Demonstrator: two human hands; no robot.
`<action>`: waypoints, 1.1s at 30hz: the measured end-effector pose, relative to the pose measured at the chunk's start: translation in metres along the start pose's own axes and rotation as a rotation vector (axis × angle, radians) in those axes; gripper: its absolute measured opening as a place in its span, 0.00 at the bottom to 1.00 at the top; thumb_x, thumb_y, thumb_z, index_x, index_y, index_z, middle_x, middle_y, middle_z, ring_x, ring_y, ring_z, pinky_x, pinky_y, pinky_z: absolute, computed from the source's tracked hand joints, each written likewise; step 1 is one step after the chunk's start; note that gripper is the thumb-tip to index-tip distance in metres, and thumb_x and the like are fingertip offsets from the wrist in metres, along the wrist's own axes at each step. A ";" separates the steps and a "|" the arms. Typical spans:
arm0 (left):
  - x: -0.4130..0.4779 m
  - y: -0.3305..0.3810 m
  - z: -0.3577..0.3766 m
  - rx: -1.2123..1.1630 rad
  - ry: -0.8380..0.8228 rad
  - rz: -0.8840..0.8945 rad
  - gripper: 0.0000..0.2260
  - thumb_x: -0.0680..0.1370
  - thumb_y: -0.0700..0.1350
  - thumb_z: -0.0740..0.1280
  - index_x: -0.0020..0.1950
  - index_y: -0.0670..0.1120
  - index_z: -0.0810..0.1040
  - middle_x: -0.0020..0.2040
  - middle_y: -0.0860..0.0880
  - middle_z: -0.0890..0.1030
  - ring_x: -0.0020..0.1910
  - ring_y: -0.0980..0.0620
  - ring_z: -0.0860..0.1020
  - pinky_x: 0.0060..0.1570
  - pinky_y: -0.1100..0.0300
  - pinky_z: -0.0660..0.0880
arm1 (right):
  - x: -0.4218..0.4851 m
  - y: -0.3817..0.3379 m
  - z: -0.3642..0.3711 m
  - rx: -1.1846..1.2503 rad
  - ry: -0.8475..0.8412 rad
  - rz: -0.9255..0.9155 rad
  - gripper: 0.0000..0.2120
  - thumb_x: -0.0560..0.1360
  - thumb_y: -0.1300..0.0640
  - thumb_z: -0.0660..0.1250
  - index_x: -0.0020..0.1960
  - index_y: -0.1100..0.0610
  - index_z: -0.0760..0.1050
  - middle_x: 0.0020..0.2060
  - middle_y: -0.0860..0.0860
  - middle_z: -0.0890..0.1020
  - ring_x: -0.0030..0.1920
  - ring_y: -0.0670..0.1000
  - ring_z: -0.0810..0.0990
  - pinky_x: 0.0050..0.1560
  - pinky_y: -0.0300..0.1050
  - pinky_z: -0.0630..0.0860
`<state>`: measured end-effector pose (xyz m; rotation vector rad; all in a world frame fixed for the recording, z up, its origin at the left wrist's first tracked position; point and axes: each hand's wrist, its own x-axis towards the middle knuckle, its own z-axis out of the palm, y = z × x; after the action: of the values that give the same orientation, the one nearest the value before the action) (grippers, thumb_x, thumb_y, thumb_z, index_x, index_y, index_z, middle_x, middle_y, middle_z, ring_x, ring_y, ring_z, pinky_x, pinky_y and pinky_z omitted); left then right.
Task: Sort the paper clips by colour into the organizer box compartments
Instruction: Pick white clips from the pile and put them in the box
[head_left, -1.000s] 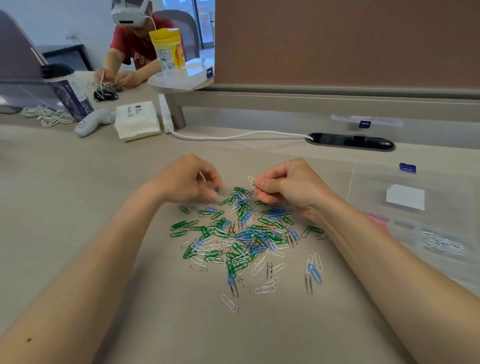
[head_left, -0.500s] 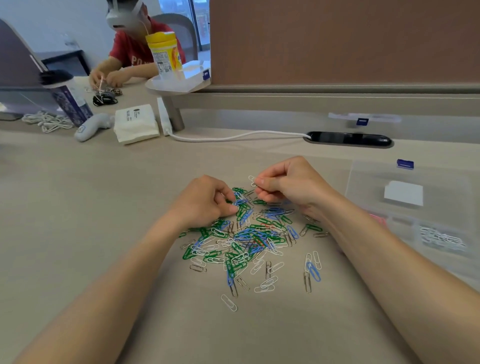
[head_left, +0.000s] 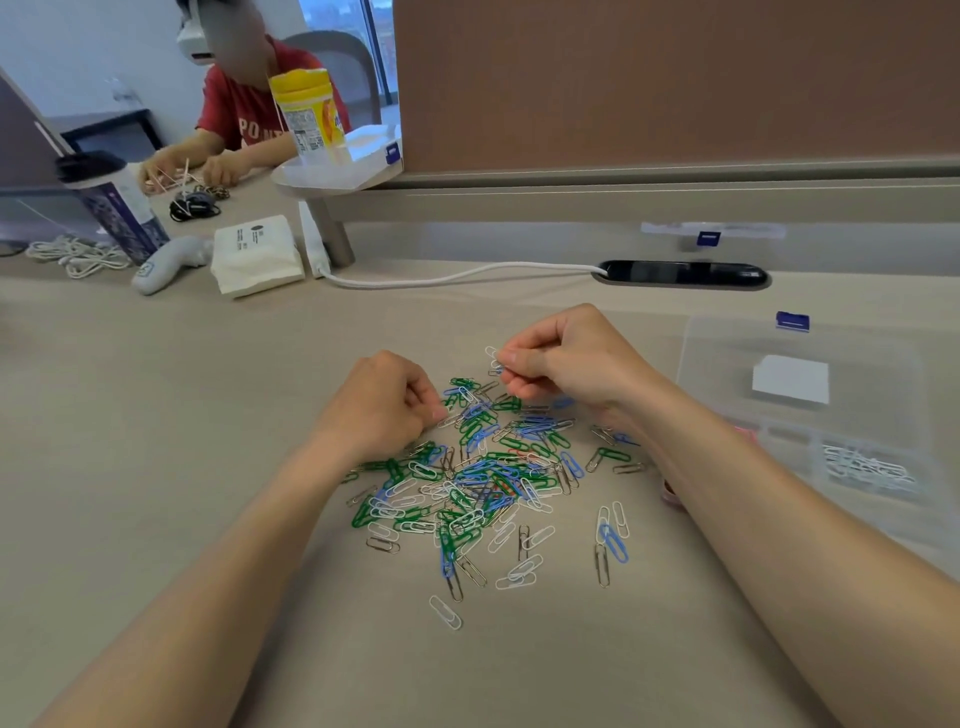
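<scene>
1. While the right hand (head_left: 569, 364) hovers over the far edge of the paper clips (head_left: 483, 478), its curled fingers and thumb pinch a few white clips (head_left: 493, 358) just above the pile.
2. The left hand (head_left: 376, 402) rests on the pile's far left edge, fingers curled, tips against a pale clip. Whether it actually grips that clip I cannot tell.
3. Green, blue, white and silver clips lie tangled on the table (head_left: 156, 415) between the two forearms, with a few strays nearer the camera.
4. The organizer box (head_left: 727, 353) sits to the right, just beyond the right forearm. One compartment holds white clips (head_left: 867, 470), and a white card (head_left: 789, 379) lies farther back.
5. Beyond the pile, a white cable (head_left: 457, 275) runs into a black desk slot (head_left: 680, 273) below a brown divider panel (head_left: 675, 78).
6. At far left lie a tissue pack (head_left: 257, 254), a grey controller (head_left: 166, 262) and a dark tumbler (head_left: 117, 208). A yellow canister (head_left: 309, 111) stands on a raised shelf.
7. A second person (head_left: 244, 114) in a red shirt sits behind these.
8. The box's walls are clear and blurred, so its dividers are hard to trace. Something pink (head_left: 670, 491) shows beside the right forearm, too hidden to identify.
</scene>
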<state>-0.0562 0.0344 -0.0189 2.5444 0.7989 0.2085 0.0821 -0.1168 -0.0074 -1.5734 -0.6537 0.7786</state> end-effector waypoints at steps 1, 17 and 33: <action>0.000 0.001 0.000 -0.028 0.005 0.006 0.04 0.72 0.44 0.76 0.39 0.48 0.83 0.35 0.51 0.83 0.33 0.59 0.78 0.36 0.64 0.75 | 0.000 0.000 0.000 -0.006 0.000 -0.004 0.01 0.74 0.66 0.71 0.44 0.65 0.81 0.33 0.57 0.83 0.29 0.48 0.81 0.33 0.37 0.80; 0.002 0.009 0.007 0.200 -0.074 0.067 0.08 0.74 0.41 0.73 0.36 0.49 0.80 0.33 0.55 0.79 0.34 0.60 0.75 0.36 0.66 0.69 | 0.000 -0.001 -0.003 -0.041 -0.016 -0.043 0.04 0.74 0.66 0.72 0.41 0.62 0.81 0.32 0.55 0.84 0.33 0.51 0.82 0.36 0.38 0.81; 0.013 0.005 0.004 0.112 -0.064 0.198 0.08 0.74 0.36 0.72 0.47 0.48 0.82 0.37 0.53 0.80 0.34 0.61 0.76 0.35 0.73 0.69 | 0.001 -0.004 -0.007 -0.040 -0.015 -0.053 0.03 0.74 0.66 0.72 0.41 0.62 0.81 0.31 0.54 0.84 0.32 0.50 0.82 0.33 0.36 0.79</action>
<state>-0.0423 0.0365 -0.0198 2.7217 0.5479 0.1477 0.0886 -0.1198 -0.0032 -1.5815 -0.7228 0.7419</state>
